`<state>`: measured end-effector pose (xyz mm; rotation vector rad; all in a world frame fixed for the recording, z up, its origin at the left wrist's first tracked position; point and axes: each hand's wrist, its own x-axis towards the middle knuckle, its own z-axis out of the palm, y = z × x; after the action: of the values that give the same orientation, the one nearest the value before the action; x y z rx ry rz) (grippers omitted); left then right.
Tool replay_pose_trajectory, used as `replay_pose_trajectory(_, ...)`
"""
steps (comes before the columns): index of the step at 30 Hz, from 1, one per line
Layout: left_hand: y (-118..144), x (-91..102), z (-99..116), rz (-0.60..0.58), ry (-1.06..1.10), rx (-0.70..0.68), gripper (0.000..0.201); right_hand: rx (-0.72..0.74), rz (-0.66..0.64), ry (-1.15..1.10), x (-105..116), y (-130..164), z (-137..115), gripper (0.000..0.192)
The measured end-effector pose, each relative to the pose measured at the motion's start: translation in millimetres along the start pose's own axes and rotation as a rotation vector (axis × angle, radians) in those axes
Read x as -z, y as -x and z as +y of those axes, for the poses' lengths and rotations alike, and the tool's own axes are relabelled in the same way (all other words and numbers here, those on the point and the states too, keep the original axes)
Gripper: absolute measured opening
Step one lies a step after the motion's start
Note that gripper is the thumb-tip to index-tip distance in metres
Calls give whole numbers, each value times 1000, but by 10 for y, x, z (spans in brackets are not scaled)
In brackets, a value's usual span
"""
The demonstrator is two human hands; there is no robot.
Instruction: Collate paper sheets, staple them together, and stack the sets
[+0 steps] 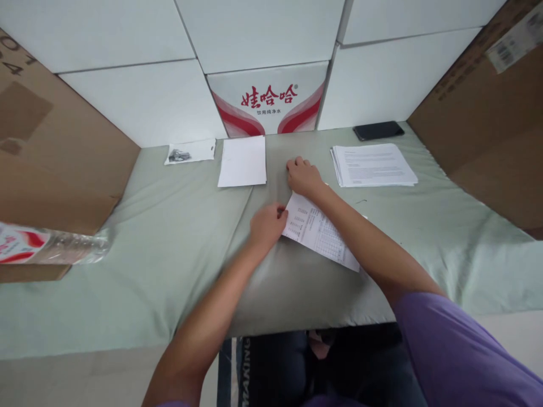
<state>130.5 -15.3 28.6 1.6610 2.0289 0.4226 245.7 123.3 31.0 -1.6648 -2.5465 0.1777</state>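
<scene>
Holding printed sheet (311, 226), right forearm (369, 237) hiding part, print (330, 237) illegible

Cloth-covered tbl (182, 232) (creased) w/ phone (379, 130), printed pgs (373, 165), white pkt (199, 150).

Red 娃哈哈® above small, dark 饮用纯净水 fronts a white panel (267, 125) at center | large "1" and "4" mark the left carton (80, 164) | "MAKING" runs up the dark trousers (275, 367) | type on the sheet (314, 229), the paper stack (375, 164) and the right carton's barcode label (515, 45) proves too small to read
</scene>
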Motion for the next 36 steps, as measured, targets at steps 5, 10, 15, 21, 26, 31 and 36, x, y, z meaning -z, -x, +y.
replay_pose_trajectory(5,7,-1,-4,15,-2,-8,28,-16,43,24,-23,28,-33,45)
replay_pose_trajectory(10,4,12,11,-5,-14,7,28,-26,69,32,-71,30,-77,44)
replay_pose_trajectory(15,8,5,10,10,-20,-7,28,-3,26,-18,-73,7,-40,41)
replay_pose_trajectory(21,21,-14,-16,18,-8,-17,29,-40,28,-214,-76,-88,90,32)
replay_pose_trajectory(26,21,5,-26,19,17,-26,28,-106,77,-535,-88,-158,190,24)
replay_pose_trajectory(31,2,96,-161,-41,140,-73,22,-70,217,-745,-9,-129,207,10)
replay_pose_trajectory(36,-55,383,-467,-152,350,-112,23,-45,226,-941,217,-60,272,14)
